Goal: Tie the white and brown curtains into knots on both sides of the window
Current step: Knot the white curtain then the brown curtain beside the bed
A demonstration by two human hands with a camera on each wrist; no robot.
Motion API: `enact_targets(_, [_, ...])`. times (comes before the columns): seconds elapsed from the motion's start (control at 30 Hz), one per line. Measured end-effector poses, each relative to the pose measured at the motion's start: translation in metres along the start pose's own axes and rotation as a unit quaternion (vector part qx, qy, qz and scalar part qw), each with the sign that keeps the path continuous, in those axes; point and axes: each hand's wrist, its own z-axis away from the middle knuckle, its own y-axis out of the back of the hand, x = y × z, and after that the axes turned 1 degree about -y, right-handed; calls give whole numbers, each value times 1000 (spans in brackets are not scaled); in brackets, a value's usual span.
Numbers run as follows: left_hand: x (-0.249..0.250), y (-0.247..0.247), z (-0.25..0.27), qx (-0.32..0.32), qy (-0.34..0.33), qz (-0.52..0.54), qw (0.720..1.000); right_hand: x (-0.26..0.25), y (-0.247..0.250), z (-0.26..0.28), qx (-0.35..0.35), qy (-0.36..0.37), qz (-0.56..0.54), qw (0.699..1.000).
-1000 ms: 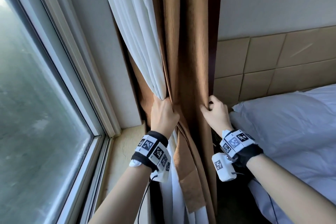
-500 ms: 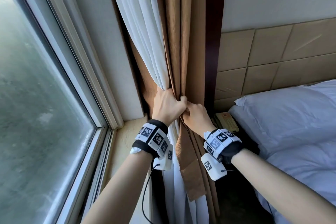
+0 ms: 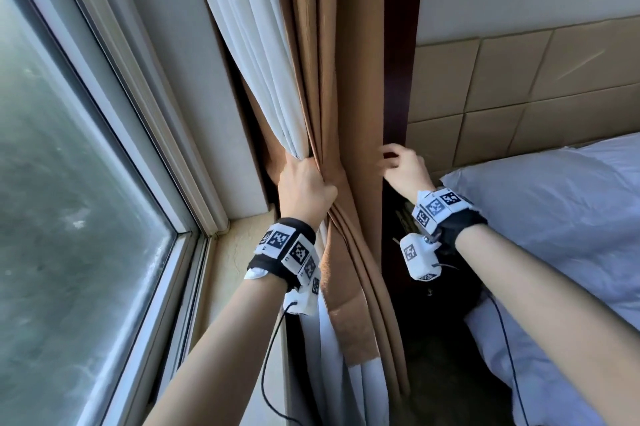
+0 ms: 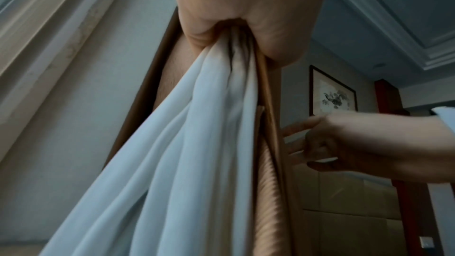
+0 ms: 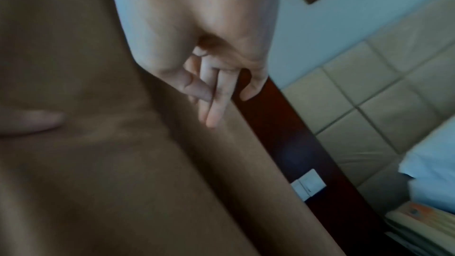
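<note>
Left hand: I see my left hand (image 3: 304, 183) closed in a fist around the gathered white curtain (image 3: 256, 55) and brown curtain (image 3: 325, 79), both bunched together in the grip.
Right hand: my right hand (image 3: 405, 169) holds nothing; its fingers (image 5: 216, 104) are loosely bent, at the right edge of the brown curtain, in front of the dark wood post (image 3: 398, 79). I cannot tell if they touch the cloth.
Curtains: they hang at the right side of the window (image 3: 69, 200), below my fist falling loose, with no knot.
Around: a padded headboard (image 3: 519, 86) and a white pillow (image 3: 554, 211) are at the right.
</note>
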Motion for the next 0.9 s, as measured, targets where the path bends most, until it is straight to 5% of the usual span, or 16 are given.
enact_targets(0.07, [-2,1,2,1,-1,-2,1000,2,6,-16,14,-51,7,999])
enact_targets(0.2, [-1,1,0,-4,9,1,1000,3,1,-42,-67,-82,-21,994])
enact_targets(0.33, [-2,-3,-1,-18,9,-8,1000,9,-15,-55,-24,-83,-24,996])
enact_targets(0.6, [-6,-4,-10,-25,36,6,999,0,-19,7,-18,17,89,996])
enact_targets(0.9, [6,-5,-11,-38,42,64,996,-17,-56,69,5,125,283,951])
